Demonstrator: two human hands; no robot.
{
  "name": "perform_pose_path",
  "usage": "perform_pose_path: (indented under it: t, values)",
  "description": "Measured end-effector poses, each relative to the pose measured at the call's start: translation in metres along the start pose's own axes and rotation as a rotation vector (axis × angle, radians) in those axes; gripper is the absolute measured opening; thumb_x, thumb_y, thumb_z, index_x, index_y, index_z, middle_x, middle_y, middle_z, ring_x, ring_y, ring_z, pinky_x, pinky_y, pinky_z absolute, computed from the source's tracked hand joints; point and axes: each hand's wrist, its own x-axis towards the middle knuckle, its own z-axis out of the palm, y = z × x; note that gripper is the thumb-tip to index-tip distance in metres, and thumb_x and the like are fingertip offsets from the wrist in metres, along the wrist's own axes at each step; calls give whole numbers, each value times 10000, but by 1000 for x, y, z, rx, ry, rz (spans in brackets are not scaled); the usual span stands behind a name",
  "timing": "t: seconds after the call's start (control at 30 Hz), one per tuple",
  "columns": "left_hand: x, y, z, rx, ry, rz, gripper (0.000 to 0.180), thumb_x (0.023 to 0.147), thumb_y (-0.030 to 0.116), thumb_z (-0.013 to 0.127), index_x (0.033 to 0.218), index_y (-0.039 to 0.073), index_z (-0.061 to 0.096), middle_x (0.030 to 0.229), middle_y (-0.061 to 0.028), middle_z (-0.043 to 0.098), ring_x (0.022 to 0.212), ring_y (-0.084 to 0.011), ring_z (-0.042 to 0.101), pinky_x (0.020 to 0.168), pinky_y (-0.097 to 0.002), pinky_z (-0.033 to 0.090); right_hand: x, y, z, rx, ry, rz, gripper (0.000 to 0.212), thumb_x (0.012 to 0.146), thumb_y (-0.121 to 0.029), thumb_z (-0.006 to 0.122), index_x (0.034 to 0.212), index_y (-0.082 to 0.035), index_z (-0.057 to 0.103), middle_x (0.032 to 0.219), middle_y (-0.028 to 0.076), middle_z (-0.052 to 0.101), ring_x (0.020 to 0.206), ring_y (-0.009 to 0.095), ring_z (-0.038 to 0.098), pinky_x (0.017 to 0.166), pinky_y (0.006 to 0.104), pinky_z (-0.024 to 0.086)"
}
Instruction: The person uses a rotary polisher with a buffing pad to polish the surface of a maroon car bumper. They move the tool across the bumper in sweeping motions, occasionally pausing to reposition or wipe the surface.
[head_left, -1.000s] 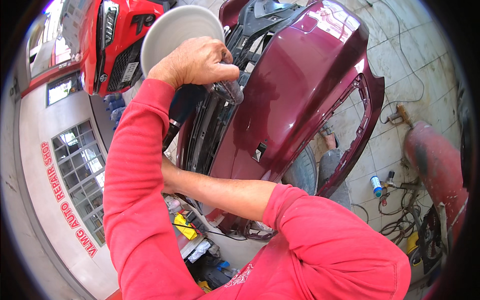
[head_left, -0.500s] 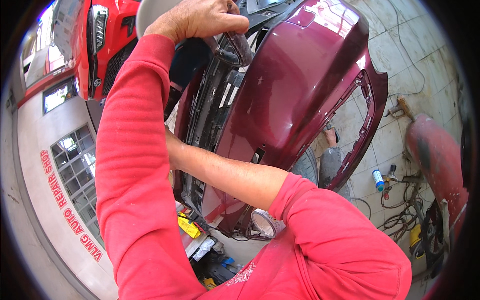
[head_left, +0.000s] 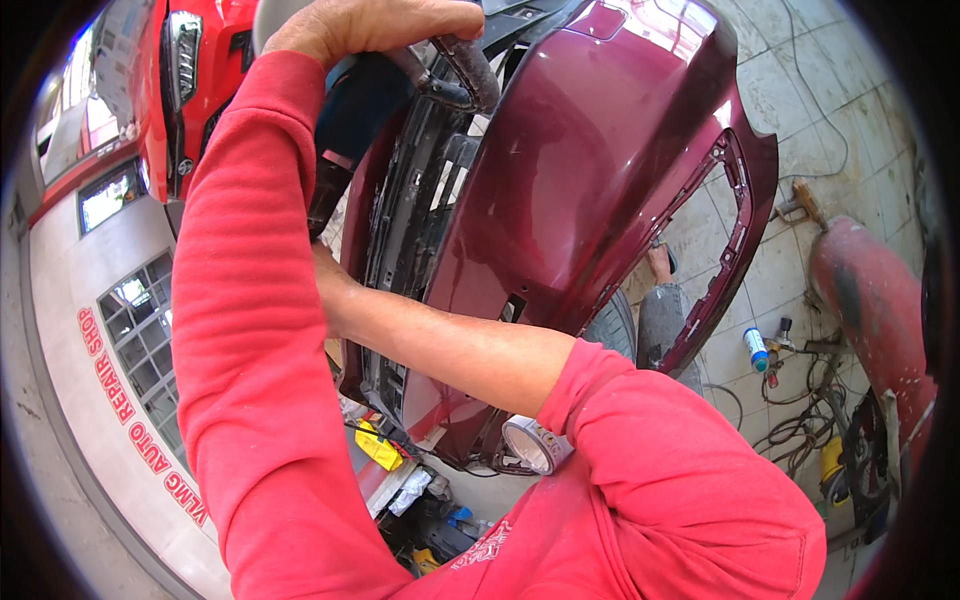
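My left hand (head_left: 375, 25), at the top edge, grips the dark, worn bent handle (head_left: 468, 75) of a power tool that looks like a polisher. Its dark blue body (head_left: 365, 110) runs down toward my right wrist, and part of a pale grey round pad (head_left: 270, 20) shows beside my left wrist. My right forearm crosses leftward over a maroon car bumper (head_left: 590, 170). Only a sliver of my right hand (head_left: 322, 265) shows past my left sleeve, its fingers hidden. The tool is left of the bumper's glossy face, above its black inner edge (head_left: 400, 215).
A red car (head_left: 205, 60) stands at the far left. Below the bumper is a tape roll (head_left: 535, 445), with a yellow packet (head_left: 378, 447) nearby. A person's leg (head_left: 658, 320) shows through the bumper opening. At right lie a blue-and-white can (head_left: 755, 350), tangled hoses (head_left: 815, 400) and a red tank (head_left: 870, 290).
My left hand and the tool have moved slightly left and up. My right forearm has also shifted a little left. The red car sits farther left in view.
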Motion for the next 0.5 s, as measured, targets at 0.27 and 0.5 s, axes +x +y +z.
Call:
perform_pose_path:
  t: [0.27, 0.5]
  values:
    - [-1, -6, 10, 164, -134, 65, 439, 837, 416, 673, 831, -11, 776, 728, -180, 694, 675, -255, 665, 671, -389, 531, 14, 29, 15, 335, -151, 109, 722, 1018, -435, 654, 1601, -110, 381, 1534, 102, 558, 1327, 226, 569, 1042, 447, 521]
    - [-11, -1, 30, 280, -116, 113, 452, 798, 396, 657, 773, -54, 688, 627, -172, 533, 563, -254, 538, 607, -425, 468, 19, 67, 22, 176, -12, 64, 740, 1070, -559, 522, 1660, -171, 303, 1633, 71, 470, 1437, 225, 494, 1136, 470, 468]
